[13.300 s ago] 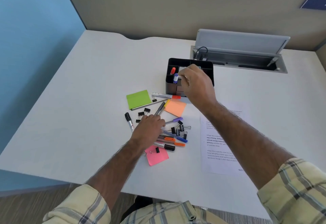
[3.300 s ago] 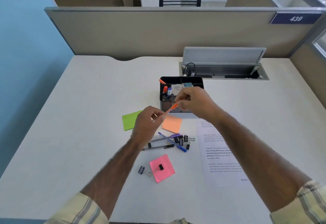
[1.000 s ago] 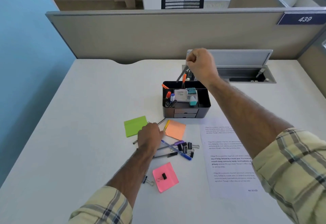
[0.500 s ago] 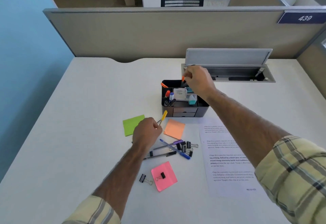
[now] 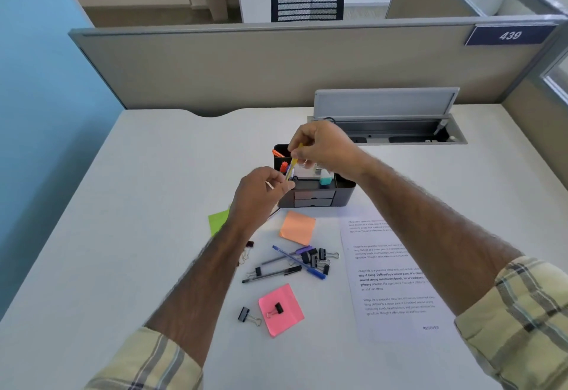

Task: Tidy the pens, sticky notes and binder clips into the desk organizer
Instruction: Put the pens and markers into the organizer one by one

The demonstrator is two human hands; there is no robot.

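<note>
A yellow pen (image 5: 295, 160) is held upright over the left side of the black desk organizer (image 5: 344, 196). My right hand (image 5: 322, 149) pinches its upper end and my left hand (image 5: 261, 193) pinches its lower end. Orange and red pens stand in the organizer's left compartments. On the desk lie a blue pen (image 5: 298, 262), a purple pen (image 5: 302, 250), a black pen (image 5: 270, 274) and a cluster of binder clips (image 5: 319, 259). Green (image 5: 218, 220), orange (image 5: 297, 226) and pink (image 5: 289, 319) sticky notes lie nearby; one clip sits on the pink one.
A printed sheet (image 5: 393, 276) lies right of the pens. An open cable tray (image 5: 387, 131) with a raised lid sits behind the organizer. One loose binder clip (image 5: 246, 316) lies left of the pink note, another (image 5: 247, 249) beside my left forearm. A grey partition backs the desk.
My left hand has lifted the yellow pen from the desk up to the organizer. My right hand left the orange pen in the organizer and came forward to grip the yellow pen's top.
</note>
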